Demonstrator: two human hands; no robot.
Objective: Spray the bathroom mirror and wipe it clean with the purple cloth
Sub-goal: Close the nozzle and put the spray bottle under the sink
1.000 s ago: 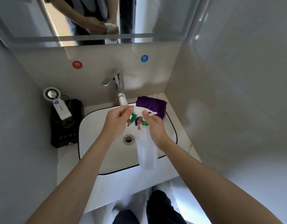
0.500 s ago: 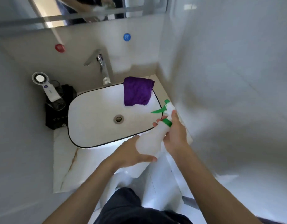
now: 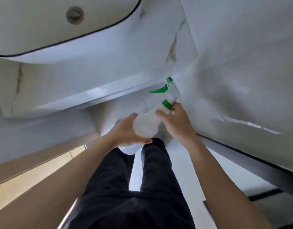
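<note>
Bright even daylight, motion blur throughout, wide-angle bending at edges

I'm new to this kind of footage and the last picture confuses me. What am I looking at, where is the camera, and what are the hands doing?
No machine here: a person wears a wide-angle camera on the head, looking down, so the arms come in from below. The left hand grips the body of a pale spray bottle and the right hand holds its neck below the green trigger. Above is a white sink with its drain, on a marbled counter. The dark shape below is the person's trousers.
</note>
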